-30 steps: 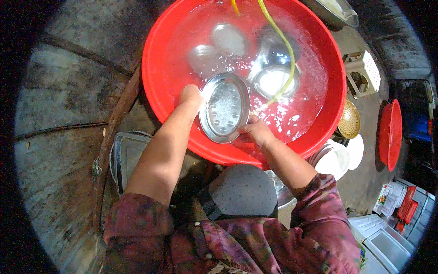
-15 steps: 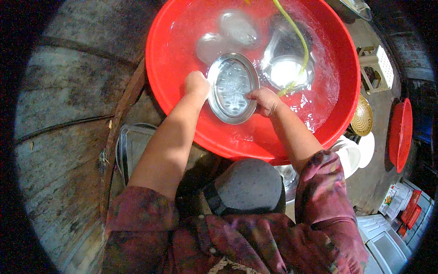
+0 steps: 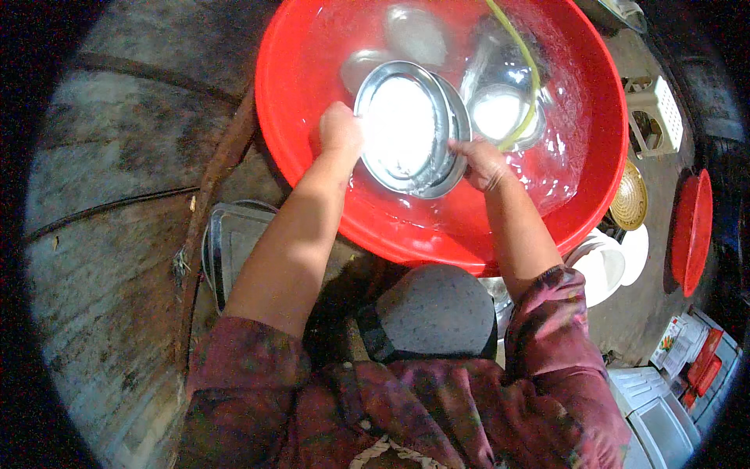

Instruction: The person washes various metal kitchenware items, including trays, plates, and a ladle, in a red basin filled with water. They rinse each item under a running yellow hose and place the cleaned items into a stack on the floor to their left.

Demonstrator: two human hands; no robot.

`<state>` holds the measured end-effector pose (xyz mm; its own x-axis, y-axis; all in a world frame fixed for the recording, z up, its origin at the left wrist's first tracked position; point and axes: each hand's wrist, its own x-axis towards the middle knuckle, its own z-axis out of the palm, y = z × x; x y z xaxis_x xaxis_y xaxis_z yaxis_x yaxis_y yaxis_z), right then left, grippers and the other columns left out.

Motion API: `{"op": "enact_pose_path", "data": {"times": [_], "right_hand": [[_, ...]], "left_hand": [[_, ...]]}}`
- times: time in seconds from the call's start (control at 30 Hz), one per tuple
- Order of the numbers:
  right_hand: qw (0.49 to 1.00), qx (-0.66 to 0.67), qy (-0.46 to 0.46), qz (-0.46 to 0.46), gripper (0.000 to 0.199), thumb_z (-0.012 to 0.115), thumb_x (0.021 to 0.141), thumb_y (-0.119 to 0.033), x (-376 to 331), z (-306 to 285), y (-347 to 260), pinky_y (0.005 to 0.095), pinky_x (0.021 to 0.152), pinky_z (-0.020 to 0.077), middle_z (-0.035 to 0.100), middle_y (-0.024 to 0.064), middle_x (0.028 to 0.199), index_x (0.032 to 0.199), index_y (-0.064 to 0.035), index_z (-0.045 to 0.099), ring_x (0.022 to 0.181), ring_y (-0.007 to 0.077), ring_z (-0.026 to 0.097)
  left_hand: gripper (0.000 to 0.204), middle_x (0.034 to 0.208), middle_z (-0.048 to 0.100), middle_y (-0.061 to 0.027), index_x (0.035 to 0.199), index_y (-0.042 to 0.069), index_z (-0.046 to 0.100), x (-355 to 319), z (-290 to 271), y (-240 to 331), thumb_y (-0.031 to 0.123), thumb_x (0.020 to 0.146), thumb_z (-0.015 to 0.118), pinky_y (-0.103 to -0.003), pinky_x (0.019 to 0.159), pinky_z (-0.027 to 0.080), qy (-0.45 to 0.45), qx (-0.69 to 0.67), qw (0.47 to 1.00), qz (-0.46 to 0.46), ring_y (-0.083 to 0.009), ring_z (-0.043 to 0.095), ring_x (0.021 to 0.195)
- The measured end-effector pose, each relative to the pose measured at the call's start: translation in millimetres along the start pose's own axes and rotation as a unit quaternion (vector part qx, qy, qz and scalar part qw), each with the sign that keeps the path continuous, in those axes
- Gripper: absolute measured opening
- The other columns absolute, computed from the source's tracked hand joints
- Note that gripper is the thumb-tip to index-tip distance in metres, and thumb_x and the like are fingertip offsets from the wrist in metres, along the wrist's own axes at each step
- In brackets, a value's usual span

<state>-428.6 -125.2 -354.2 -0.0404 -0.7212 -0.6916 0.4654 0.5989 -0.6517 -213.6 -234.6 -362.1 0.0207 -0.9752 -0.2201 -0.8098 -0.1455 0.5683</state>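
Over the water in a large red basin, my left hand grips the left rim of a shiny oval metal plate, whose middle glares white. A second oval metal plate lies partly behind it, showing only along its right side. My right hand is closed on that second plate's right edge, thumb on top. Beyond, two oval plates rest under the water, the nearer partly hidden. A bright metal dish sits at the right in the water, beside a yellow-green hose.
My knee is against the basin's near side. White bowls, a yellow woven basket and a pale plastic stool stand to the right, with a red basin farther off. A metal tray leans at the left.
The single plate in my hands now shows as two, fanned apart. My right hand has moved slightly right with the rear one. The front plate's face now glares brightly.
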Motion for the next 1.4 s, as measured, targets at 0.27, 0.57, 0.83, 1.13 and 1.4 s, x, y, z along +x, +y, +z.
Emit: {"op": "enact_pose_path", "data": {"times": [0.27,0.57,0.83,1.13,1.4], "right_hand": [[0.999,-0.010,0.034,-0.034,0.028,0.051,0.084,-0.011,9.5,-13.2,3.1,0.0356,0.067,0.0482,0.057,0.0088,0.093,0.110,-0.0027,0.047,0.078,0.0204,0.057],[0.999,0.008,0.029,-0.043,0.036,0.052,0.085,-0.032,-2.1,15.4,4.6,0.0330,0.061,0.0479,0.059,0.0078,0.092,0.108,-0.0038,0.049,0.073,0.0190,0.057],[0.996,-0.051,-0.003,-0.077,0.039,0.054,0.084,-0.032,6.4,11.3,13.7,0.0320,0.062,0.0462,0.058,0.0077,0.093,0.109,-0.0035,0.050,0.074,0.0176,0.055],[0.990,-0.071,0.042,-0.111,0.040,0.054,0.085,-0.028,-0.8,15.3,0.2,0.0312,0.076,0.0425,0.057,0.0086,0.096,0.113,-0.0003,0.048,0.085,0.0181,0.053],[0.884,-0.302,0.305,-0.184,0.034,0.055,0.081,-0.026,16.7,-25.7,-4.2,0.0371,0.064,0.0420,0.059,0.0167,0.073,0.089,0.0070,0.056,0.067,0.0263,0.055]], "left_hand": [[0.017,0.082,0.061,-0.0211,0.079,-0.002,0.058,5.7,6.3,-14.8,0.012,0.074,0.051,-0.040,0.067,0.045,-0.083,-0.138,0.984,-0.075,-0.0320,0.060,0.079],[0.023,0.084,0.060,-0.0124,0.095,-0.001,0.056,10.5,21.1,-26.9,0.001,0.076,0.044,-0.036,0.060,0.052,-0.268,-0.350,0.878,-0.185,-0.0236,0.060,0.072],[0.025,0.092,0.059,-0.0151,0.099,-0.002,0.054,2.2,8.3,-13.1,-0.001,0.076,0.046,-0.039,0.072,0.050,-0.249,-0.376,0.863,-0.227,-0.0263,0.059,0.082],[0.023,0.089,0.060,-0.0155,0.099,-0.005,0.055,-0.9,2.2,-7.8,0.002,0.077,0.055,-0.037,0.075,0.046,-0.235,-0.440,0.853,-0.152,-0.0262,0.059,0.084],[0.030,0.087,0.060,-0.0216,0.092,-0.006,0.057,6.8,-6.0,-9.0,0.009,0.065,0.061,-0.038,0.073,0.046,-0.033,-0.117,0.987,-0.105,-0.0316,0.059,0.084]]}}
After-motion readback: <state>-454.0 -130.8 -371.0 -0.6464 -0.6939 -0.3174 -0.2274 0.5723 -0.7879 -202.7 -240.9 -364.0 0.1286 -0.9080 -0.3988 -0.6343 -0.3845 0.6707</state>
